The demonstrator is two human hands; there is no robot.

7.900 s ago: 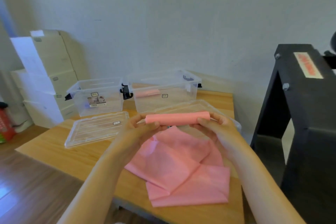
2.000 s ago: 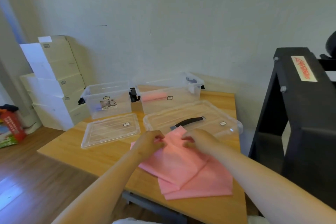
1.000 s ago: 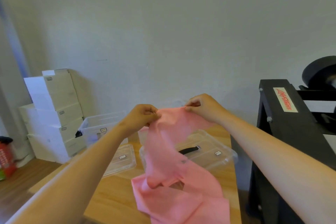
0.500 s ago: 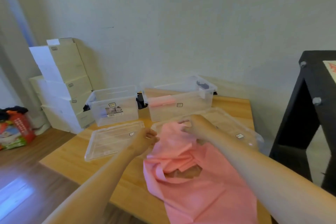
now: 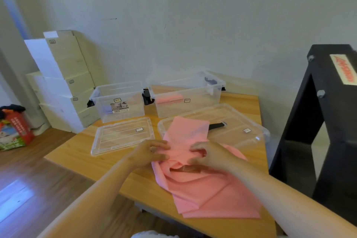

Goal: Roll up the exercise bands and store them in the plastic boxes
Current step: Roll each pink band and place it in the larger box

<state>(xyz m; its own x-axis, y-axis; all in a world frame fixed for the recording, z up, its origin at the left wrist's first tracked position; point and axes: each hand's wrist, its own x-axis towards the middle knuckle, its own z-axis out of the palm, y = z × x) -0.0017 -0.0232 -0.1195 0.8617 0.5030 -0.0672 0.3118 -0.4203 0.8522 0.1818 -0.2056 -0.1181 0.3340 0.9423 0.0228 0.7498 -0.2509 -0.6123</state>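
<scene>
A loose pink exercise band [image 5: 202, 189] lies crumpled on the near right part of the wooden table [image 5: 87, 154]. At its middle, the left hand [image 5: 152, 152] and the right hand [image 5: 206, 157] each pinch a fold with curled fingers. The band's far end drapes onto the larger clear lid [image 5: 237, 127], beside a black strap [image 5: 216, 126]. A smaller lid [image 5: 119, 137] lies to the left. Behind the lids stand the small plastic box [image 5: 117, 100] and the larger plastic box [image 5: 193, 91], which holds a rolled pink band [image 5: 170, 99].
</scene>
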